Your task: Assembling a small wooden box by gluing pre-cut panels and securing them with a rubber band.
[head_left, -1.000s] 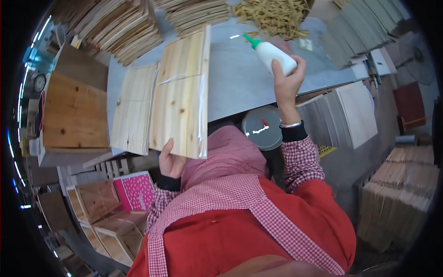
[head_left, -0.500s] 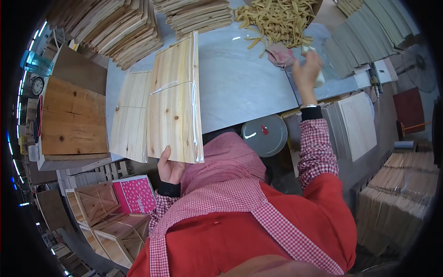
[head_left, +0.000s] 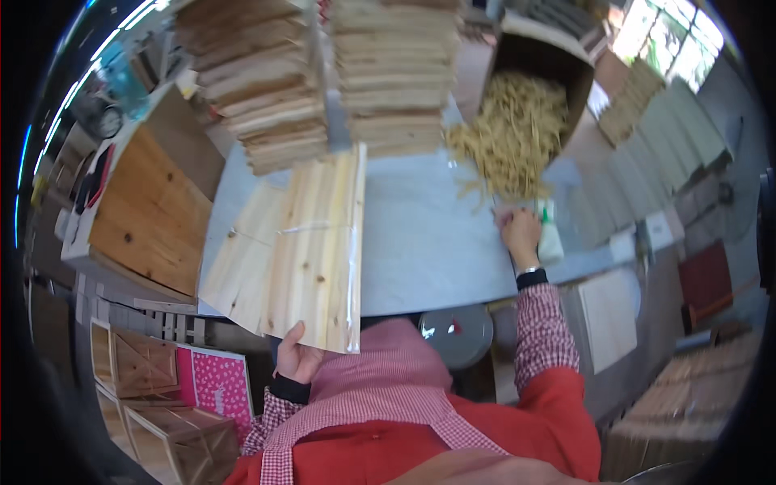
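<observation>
Held panel (head_left: 311, 263): smooth wood, glossy edge. Tabletop (head_left: 420, 267): smooth. Bracelet (head_left: 530, 270): shiny metal. Apron (head_left: 380, 364): matt cloth.

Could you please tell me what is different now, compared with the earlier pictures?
The white bottle, at first held up in the right hand, was moved to the right and let go on the table. The right hand is now beside it, at the pink cloth; blur hides whether it grips this. The left hand still holds the wrapped wooden panel.
</observation>
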The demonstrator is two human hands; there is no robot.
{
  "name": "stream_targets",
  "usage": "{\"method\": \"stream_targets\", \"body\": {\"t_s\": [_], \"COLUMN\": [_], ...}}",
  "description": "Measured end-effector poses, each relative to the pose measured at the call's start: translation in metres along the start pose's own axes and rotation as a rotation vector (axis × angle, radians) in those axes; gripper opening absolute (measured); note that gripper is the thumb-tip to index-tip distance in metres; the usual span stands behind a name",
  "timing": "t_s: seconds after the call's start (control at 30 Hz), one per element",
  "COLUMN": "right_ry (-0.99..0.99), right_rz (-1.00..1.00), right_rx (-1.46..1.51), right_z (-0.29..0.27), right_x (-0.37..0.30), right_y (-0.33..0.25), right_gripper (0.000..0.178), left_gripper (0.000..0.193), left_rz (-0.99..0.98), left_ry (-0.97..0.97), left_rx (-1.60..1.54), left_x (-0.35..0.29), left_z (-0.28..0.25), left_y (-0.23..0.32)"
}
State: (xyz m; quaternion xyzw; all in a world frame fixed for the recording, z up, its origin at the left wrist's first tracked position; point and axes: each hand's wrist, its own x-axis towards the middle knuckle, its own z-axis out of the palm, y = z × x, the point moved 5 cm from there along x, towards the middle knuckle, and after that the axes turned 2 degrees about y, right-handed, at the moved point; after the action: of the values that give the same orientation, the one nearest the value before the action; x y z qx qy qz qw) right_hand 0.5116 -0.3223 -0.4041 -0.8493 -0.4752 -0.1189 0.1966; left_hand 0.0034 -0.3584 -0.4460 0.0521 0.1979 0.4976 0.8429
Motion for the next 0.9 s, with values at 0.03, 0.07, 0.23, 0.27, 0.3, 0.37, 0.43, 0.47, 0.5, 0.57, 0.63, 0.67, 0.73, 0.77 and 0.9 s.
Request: {"method": "stream_targets", "body": {"t_s": [0.03, 0.07, 0.23, 0.27, 0.3, 0.37, 0.43, 0.47, 0.5, 0.57, 0.63, 0.67, 0.73, 0.77, 0.9], "right_ry": [-0.093, -0.053, 0.666, 0.739, 0.808, 0.924, 0.870, 0.878, 0.793, 0.715, 0.270, 0.269, 0.365, 0.410, 0.410], "right_rz": [0.011, -0.025, -0.653, -0.731, -0.808, -0.901, -0.840, -0.844, -0.811, -0.771, -0.722, -0.724, -0.758, -0.770, -0.722], "right_rx": [-0.030, -0.022, 0.305, 0.313, 0.324, 0.162, -0.062, -0.060, -0.139, -0.220, -0.273, -0.277, -0.255, -0.247, 0.140], "right_z": [-0.014, -0.032, -0.189, -0.223, -0.252, -0.290, -0.293, -0.295, -0.287, -0.285, -0.273, -0.275, -0.303, -0.322, -0.453], "right_x": [0.005, 0.024, 0.078, 0.090, 0.102, 0.135, 0.190, 0.209, 0.234, 0.269, 0.297, 0.298, 0.276, 0.262, 0.238], "right_y": [-0.013, -0.035, -0.187, -0.221, -0.254, -0.303, -0.333, -0.338, -0.348, -0.352, -0.349, -0.344, -0.337, -0.330, -0.258], "right_gripper": [0.021, 0.021, 0.046, 0.049, 0.051, 0.060, 0.064, 0.064, 0.058, 0.053, 0.040, 0.040, 0.035, 0.033, 0.035], "left_gripper": [0.059, 0.059, 0.057, 0.057, 0.057, 0.056, 0.056, 0.056, 0.055, 0.055, 0.055, 0.055, 0.055, 0.055, 0.055], "left_rz": [-0.050, -0.014, 0.006, 0.019, 0.032, 0.053, 0.077, 0.083, 0.104, 0.121, 0.146, 0.163, 0.172, 0.174, 0.157], "left_ry": [0.023, -0.014, -0.083, -0.086, -0.084, -0.098, -0.103, -0.110, -0.107, -0.107, -0.104, -0.100, -0.092, -0.100, -0.156], "left_rx": [-0.031, -0.046, -0.073, -0.086, -0.099, -0.105, -0.093, -0.094, -0.101, -0.103, -0.092, -0.079, -0.077, -0.090, -0.145], "left_x": [-0.002, -0.002, -0.019, -0.022, -0.025, -0.027, -0.028, -0.028, -0.031, -0.035, -0.036, -0.037, -0.040, -0.043, -0.060], "left_z": [-0.002, 0.001, 0.023, 0.024, 0.024, 0.026, 0.029, 0.032, 0.035, 0.040, 0.044, 0.045, 0.045, 0.044, 0.043], "left_y": [-0.001, 0.002, 0.004, 0.005, 0.006, 0.006, 0.008, 0.010, 0.011, 0.015, 0.019, 0.020, 0.021, 0.024, 0.030]}}
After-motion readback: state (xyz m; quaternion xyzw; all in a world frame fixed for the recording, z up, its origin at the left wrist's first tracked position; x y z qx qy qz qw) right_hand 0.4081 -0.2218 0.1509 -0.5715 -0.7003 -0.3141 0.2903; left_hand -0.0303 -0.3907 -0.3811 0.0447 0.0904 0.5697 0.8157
